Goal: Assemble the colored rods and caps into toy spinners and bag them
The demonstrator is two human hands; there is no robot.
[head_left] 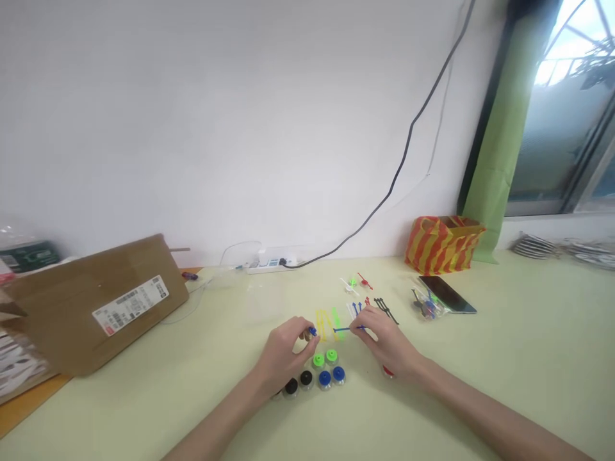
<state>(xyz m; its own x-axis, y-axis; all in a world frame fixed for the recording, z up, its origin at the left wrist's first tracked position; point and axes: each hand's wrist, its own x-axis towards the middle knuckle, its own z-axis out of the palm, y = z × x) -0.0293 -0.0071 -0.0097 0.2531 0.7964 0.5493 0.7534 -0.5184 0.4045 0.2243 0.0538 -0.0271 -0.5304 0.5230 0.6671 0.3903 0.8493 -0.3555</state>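
Note:
My left hand [291, 346] pinches a small blue-topped piece [312, 331], mostly covered by the fingers. Between the fingertips of my right hand [384, 339] is a blue plastic arrow [343, 329], its free end pointing left toward the blue piece, with a gap between them. Below the hands stand small clear pieces with coloured tops: green ones [318, 360], blue ones [325, 379] and black ones [291, 386]. A red one [388, 371] is partly hidden under my right hand. Beyond lie loose arrows in yellow [321, 325], green [337, 318] and black [387, 308].
Spinner-like pieces [364, 282] lie farther back. A bag of mixed parts [426, 303] touches a dark phone or tablet [446, 293] at right. A striped bag [439, 246], power strip [271, 261] and cardboard box [96, 301] stand along the wall side.

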